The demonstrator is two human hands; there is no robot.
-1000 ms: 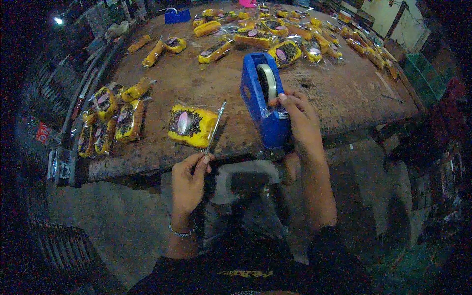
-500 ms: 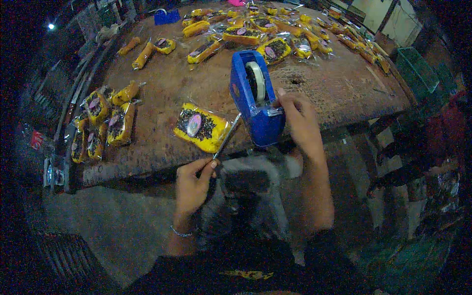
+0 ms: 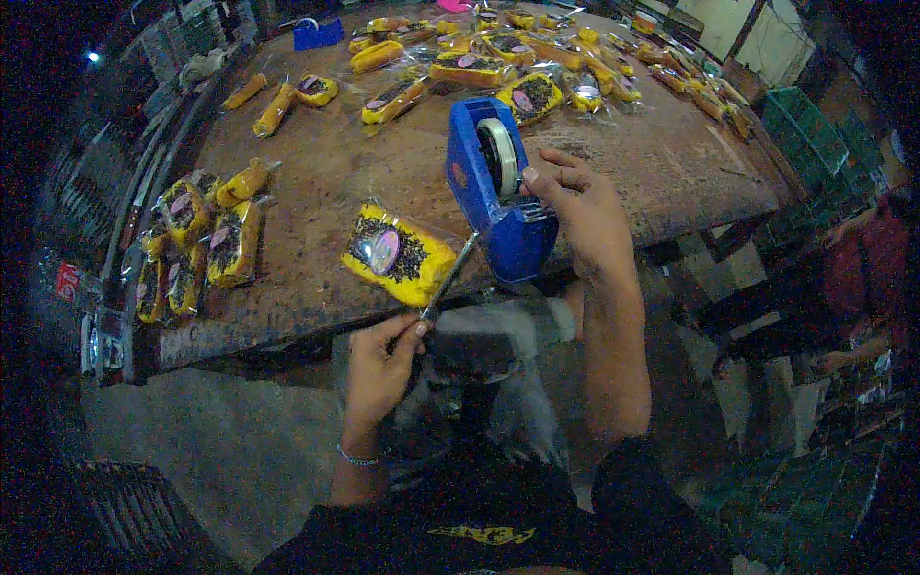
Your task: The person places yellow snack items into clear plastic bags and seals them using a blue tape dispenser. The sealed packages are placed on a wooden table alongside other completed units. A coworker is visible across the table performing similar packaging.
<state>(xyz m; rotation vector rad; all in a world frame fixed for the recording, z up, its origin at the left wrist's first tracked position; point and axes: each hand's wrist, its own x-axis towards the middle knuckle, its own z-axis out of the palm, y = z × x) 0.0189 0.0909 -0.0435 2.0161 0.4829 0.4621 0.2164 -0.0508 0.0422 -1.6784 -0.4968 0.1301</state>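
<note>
Yellow wrapped cake (image 3: 398, 257) near table (image 3: 316, 163) edge, its wrapper fold (image 3: 450, 275) pinched in L hand (image 3: 383, 366).
R hand (image 3: 594, 216), half-curled, is at blue tape dispenser (image 3: 498, 225) just R of cake; can't tell if it grips tape (image 3: 497, 158). Best, prob.: keep fold flat & taut, draw tape straight, don't tug cake. More wrapped cakes (image 3: 467, 69) lie beyond & to L.

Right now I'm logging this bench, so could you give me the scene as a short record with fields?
Left hand: pinching the near end of a bag's folded edge
Cake in that bag: yellow, dark topping, oval label
Right hand: at the tape dispenser; contact unclear
Dispenser: blue, pale tape roll, right of the cake
Surface: brown table
Table's left: small group of wrapped cakes
Far side: many more wrapped cakes
</note>
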